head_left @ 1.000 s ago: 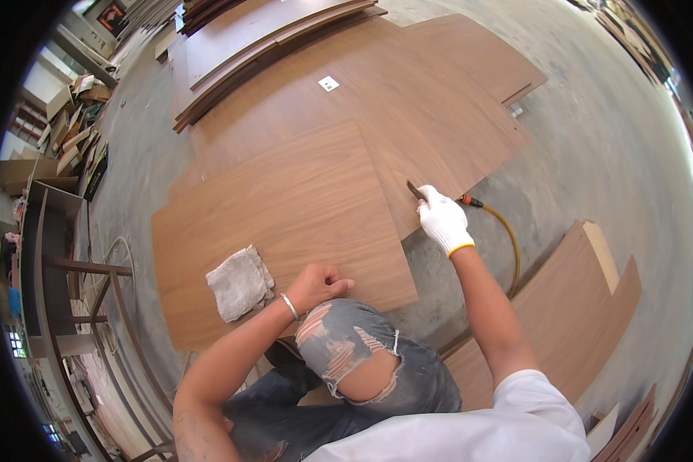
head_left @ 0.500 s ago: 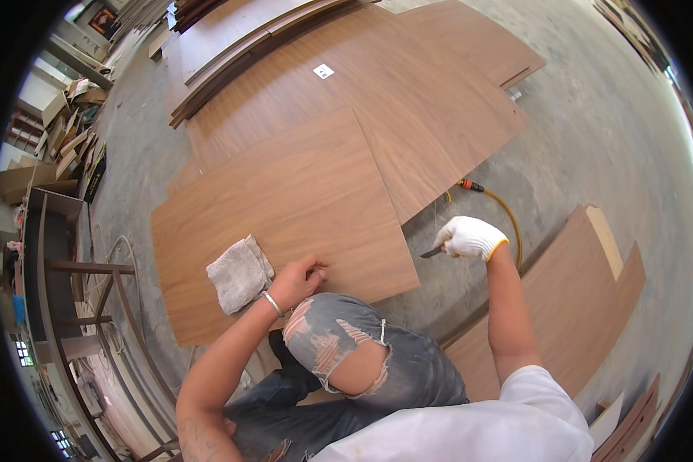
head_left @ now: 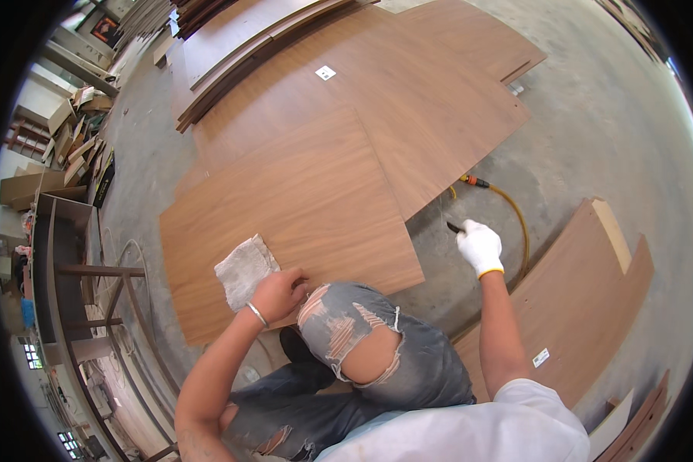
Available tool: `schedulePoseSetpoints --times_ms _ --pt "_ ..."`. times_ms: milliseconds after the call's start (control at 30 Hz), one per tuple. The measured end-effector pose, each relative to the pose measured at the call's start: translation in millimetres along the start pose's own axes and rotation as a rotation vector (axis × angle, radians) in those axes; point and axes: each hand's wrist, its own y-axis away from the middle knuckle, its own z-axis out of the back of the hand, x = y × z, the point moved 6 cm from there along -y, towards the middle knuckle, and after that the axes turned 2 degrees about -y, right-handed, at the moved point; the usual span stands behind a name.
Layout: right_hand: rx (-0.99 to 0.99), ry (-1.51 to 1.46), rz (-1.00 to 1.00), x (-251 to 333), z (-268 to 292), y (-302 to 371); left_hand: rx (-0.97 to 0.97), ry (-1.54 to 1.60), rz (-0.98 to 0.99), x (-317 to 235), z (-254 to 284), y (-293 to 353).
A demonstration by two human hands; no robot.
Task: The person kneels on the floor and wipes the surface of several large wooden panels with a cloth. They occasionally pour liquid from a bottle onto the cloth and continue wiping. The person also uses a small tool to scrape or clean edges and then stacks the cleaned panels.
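Observation:
My bare left hand (head_left: 280, 294), with a light bracelet at its wrist, is at the near edge of a brown wood-grain panel (head_left: 300, 196), beside my raised knee. Its fingers curl loosely inward, and I see nothing in them. A folded whitish cloth (head_left: 244, 269) lies on the panel just left of that hand. Out to the right, over the concrete floor, my right hand (head_left: 480, 248) wears a white knit glove with a yellow cuff. It is closed around a thin dark blade-like tool (head_left: 453, 228), whose tip points up and left. Most of this tool is hidden in the glove.
Larger brown panels (head_left: 439, 115) lie beyond, with a stack of boards (head_left: 246, 46) on them. A yellow hose (head_left: 522, 219) with an orange-black coupling curves behind my right hand. More boards (head_left: 585, 308) lie at right. A metal frame (head_left: 100, 269) and scrap wood (head_left: 77, 150) stand left.
My right hand has turned upright and shifted slightly right, and the tool has swung from pointing down-left to up-left. My left hand has moved slightly left and down, closer to the cloth.

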Motion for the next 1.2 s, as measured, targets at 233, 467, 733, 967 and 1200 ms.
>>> schedulePoseSetpoints --times_ms 233,467,733,967,1200 --pt "0.119 -1.413 -0.117 47.0 19.0 -14.5 0.217 -0.455 -0.200 -31.6 -7.2 28.8" --pt "-0.040 -1.250 -0.284 43.3 0.3 -44.0 -0.088 -0.876 -0.331 -0.7 -71.3 44.9" --pt "-0.050 -1.296 -0.328 54.8 21.1 -96.0 -0.203 -0.839 -0.284 -0.1 -85.9 -10.6" --pt "0.112 -1.281 -0.387 61.5 19.9 -144.7 -0.218 -0.709 -0.257 -8.0 -78.3 -63.2" --pt "-0.014 -0.848 -0.395 52.7 24.8 -144.2 -0.108 -0.610 -0.299 -12.4 -60.3 -47.1"
